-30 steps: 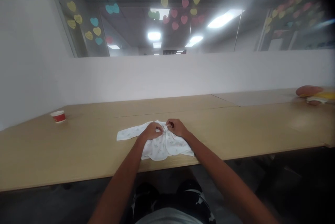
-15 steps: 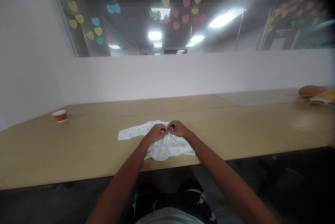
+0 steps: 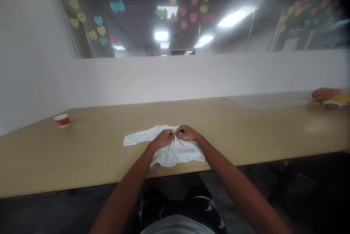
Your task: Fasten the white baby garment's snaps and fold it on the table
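Note:
A small white shirt (image 3: 167, 156) with a faint print lies at the front edge of the table, one sleeve stretched out to the left. My left hand (image 3: 164, 138) pinches the cloth near the middle of the shirt. Right beside it, my right hand (image 3: 187, 133) is closed on the same spot from the other side. The fabric puckers into folds below the fingertips, which nearly touch. Whatever small part lies between the fingers is too small to make out. The shirt's right side is partly covered by my right hand and forearm.
The wooden table (image 3: 90, 153) runs along a white wall below a window with heart-shaped notes. A red and white paper cup (image 3: 62, 120) stands at the far left. At the far right edge lies a blurred brown and yellow object (image 3: 326, 94).
Both hands stay at the middle of the shirt, with only slight shifts of the fingers. The whole view has moved a little with my head.

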`<state>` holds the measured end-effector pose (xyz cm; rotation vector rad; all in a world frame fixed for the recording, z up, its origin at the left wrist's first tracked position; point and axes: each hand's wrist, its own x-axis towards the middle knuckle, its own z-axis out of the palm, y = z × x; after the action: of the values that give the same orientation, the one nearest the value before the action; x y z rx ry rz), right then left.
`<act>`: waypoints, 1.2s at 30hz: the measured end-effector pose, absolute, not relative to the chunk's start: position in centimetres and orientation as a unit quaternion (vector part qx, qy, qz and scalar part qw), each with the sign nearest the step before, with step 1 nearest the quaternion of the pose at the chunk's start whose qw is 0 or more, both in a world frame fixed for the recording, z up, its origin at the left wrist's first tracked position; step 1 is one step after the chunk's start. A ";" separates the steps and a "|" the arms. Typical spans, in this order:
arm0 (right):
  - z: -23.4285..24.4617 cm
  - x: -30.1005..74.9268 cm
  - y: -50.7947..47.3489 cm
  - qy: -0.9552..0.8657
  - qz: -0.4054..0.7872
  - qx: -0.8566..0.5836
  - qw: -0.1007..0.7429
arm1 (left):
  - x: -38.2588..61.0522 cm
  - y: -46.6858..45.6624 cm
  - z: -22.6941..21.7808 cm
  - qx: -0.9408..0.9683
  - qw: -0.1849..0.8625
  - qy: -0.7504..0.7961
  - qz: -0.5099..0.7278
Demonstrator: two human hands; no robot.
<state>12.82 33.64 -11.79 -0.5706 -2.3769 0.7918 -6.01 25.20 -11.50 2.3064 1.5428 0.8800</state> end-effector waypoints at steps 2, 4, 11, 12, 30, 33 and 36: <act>-11.9 12.9 33.7 -0.886 0.306 -0.200 0.285 | -6.1 25.2 -11.5 0.784 0.118 0.526 0.309; -12.0 12.8 33.8 -0.882 0.311 -0.190 0.299 | -6.2 25.2 -11.4 0.779 0.120 0.526 0.320; -12.3 12.1 33.7 -0.862 0.306 -0.165 0.368 | -6.2 25.4 -11.3 0.751 0.147 0.538 0.353; -12.3 12.0 33.6 -0.861 0.305 -0.161 0.374 | -6.2 25.4 -11.2 0.747 0.154 0.540 0.357; -12.7 11.8 33.7 -0.856 0.288 -0.143 0.404 | -6.5 26.3 -11.8 0.695 0.257 0.533 0.408; -12.6 11.9 33.7 -0.860 0.289 -0.144 0.394 | -6.7 26.4 -12.0 0.700 0.253 0.527 0.410; -12.5 12.0 33.6 -0.863 0.291 -0.149 0.385 | -6.9 26.6 -12.2 0.703 0.246 0.523 0.414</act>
<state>11.98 33.57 -12.49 -0.3806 -2.1971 0.7423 -6.88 26.60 -12.23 1.9176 1.4272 1.1292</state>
